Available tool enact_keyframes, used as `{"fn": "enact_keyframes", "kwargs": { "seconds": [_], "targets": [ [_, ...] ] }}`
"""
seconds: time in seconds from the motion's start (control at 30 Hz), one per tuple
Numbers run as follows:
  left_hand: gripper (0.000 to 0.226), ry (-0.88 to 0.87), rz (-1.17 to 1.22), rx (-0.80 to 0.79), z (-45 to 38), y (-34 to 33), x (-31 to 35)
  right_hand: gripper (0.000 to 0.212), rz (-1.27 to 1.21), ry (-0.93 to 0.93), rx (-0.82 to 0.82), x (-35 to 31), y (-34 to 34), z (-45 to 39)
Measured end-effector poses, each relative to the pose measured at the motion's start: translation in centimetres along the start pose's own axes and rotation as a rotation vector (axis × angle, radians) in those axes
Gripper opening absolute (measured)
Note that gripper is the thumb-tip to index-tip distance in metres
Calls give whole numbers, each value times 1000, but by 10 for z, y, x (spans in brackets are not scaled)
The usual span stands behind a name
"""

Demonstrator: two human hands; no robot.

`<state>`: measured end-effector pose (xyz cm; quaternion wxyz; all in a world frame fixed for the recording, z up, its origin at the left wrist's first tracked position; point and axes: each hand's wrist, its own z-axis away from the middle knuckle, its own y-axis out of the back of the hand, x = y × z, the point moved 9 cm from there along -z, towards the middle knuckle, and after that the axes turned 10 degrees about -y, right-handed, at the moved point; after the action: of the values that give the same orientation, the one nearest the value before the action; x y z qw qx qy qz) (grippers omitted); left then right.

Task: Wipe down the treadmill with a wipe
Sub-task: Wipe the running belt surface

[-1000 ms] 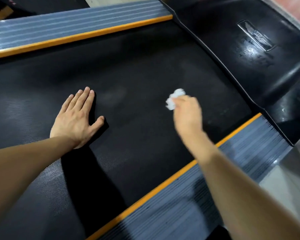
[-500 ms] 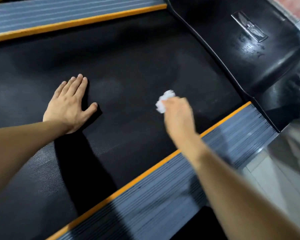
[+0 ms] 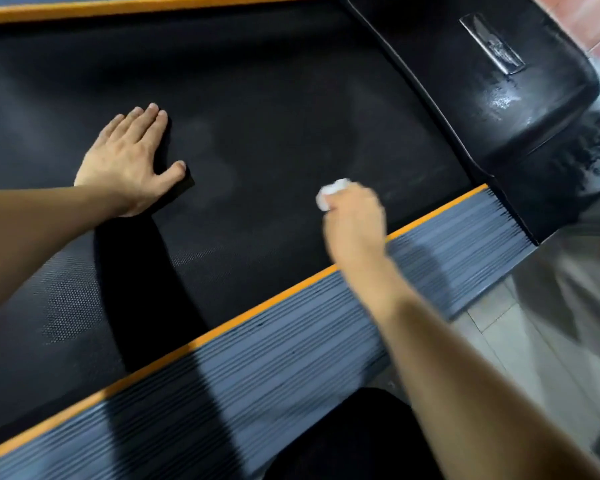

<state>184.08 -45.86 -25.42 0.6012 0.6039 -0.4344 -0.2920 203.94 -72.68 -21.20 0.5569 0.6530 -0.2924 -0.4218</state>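
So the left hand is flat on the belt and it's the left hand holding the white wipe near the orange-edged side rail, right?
Not quite. The left hand is flat on the black belt, but the white wipe is bunched in the right hand, near the orange-edged side rail. The head view shows this.

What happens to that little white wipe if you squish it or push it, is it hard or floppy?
The wipe is probably soft and floppy: it shows crumpled into a small wad in the right hand. It likely weighs very little, since fingertips alone seem to hold it. Pushed along the textured belt, it would probably drag and bunch rather than roll.
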Motion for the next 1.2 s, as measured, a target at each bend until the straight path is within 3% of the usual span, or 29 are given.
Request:
{"fn": "enact_keyframes", "kwargs": {
  "seconds": [0.07,0.13,0.2,0.3,0.4,0.5,0.67,0.73,0.87,0.93,1.0,1.1,1.2],
  "targets": [
    [94,16,-5,12,2,2,1,30,-83,329,-77,-59,-21,68],
    [91,57,24,23,7,6,4,25,-149,486,-143,-81,-12,94],
    [87,118,61,44,21,10,10,19,-99,372,-59,-54,5,51],
    [80,145,55,82,64,7,25,20,148,13,-40,38,29,-22],
    [77,141,20,104,87,6,32,20,153,-131,-66,72,45,-30],
    [77,179,19,114,84,6,29,14,55,-104,-151,26,31,6],
    [75,179,40,135,85,8,32,17,-58,284,-426,-82,-3,120],
    [75,175,41,134,85,9,32,12,-1,337,-377,-81,-8,112],
    [76,171,40,115,85,7,31,16,289,140,-65,10,14,10],
    [77,179,38,108,85,6,32,14,320,0,-13,64,33,-32],
    [77,184,29,108,85,6,32,13,252,-108,-70,87,34,-47],
    [77,190,28,103,86,6,31,18,148,-144,-135,56,22,-18],
    [77,191,27,89,85,7,33,24,72,-11,-173,-9,7,45]
  ]
}}
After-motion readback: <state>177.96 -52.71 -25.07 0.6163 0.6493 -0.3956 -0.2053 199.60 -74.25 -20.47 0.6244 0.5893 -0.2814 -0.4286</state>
